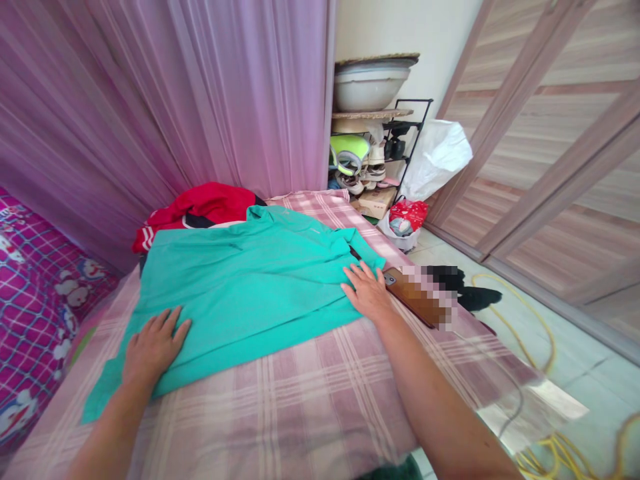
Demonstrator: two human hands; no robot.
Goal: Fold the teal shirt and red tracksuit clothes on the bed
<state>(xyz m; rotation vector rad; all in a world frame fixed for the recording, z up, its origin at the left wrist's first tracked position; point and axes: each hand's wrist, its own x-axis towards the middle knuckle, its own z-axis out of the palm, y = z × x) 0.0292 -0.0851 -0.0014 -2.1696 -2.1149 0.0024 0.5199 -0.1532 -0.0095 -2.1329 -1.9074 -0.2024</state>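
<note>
A teal shirt (235, 280) lies spread over a pink plaid cloth (300, 387), with shallow creases running across it. On the shirt's near left part my left hand (155, 343) rests flat, fingers spread. My right hand (367, 290) presses flat on the right side of the shirt, its fingers apart. Just right of that hand is a phone in a brown case (415, 297), partly blurred out. Behind the shirt a red garment (215, 203) with white stripes and dark parts lies bunched.
Purple curtains (200, 93) hang behind the plaid surface. A rack (413, 140) with shoes and stacked basins (373, 87) stands at the back, near a white bag (437, 153). A wooden wardrobe (545, 133) lines the right. Yellow cable (543, 327) lies on the floor; patterned bedding (40, 293) is at left.
</note>
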